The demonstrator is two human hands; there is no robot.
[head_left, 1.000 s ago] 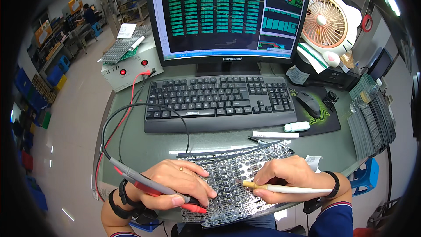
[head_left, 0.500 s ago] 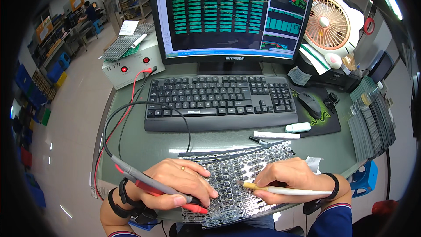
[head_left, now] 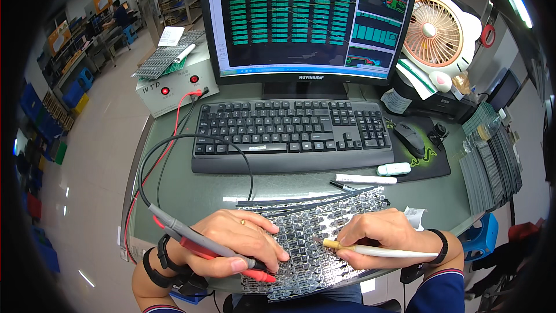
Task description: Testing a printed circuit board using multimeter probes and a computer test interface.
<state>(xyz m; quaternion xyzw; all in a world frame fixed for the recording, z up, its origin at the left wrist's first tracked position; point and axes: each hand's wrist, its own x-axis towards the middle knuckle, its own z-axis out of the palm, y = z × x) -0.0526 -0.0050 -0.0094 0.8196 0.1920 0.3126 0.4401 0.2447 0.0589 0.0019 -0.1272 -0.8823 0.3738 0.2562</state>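
A panel of small circuit boards (head_left: 307, 249), packed in rows with dark components, lies at the table's near edge under both my hands. My left hand (head_left: 243, 237) rests with its fingertips on the panel's left part. In it are two test probes, a grey-black one (head_left: 191, 235) and a red one (head_left: 259, 275), lying slantwise through the grip. My right hand (head_left: 376, 237) pinches a pen-shaped tool (head_left: 394, 251) with a white handle and yellow collar. Its thin tip points left, over the middle of the panel; whether it touches is too small to tell.
Beyond the panel stand a black keyboard (head_left: 292, 133) and a monitor (head_left: 289, 23). A mouse (head_left: 409, 139) and stacked dark boards (head_left: 492, 165) are at right. The probe cables (head_left: 174, 139) loop over the table's left side to a metal box (head_left: 174, 90). A fan (head_left: 434, 32) stands at back right.
My hands, the probes and the pen-shaped tool keep almost the same places. At the lower right rim, a dark and red shape has moved up and shows more.
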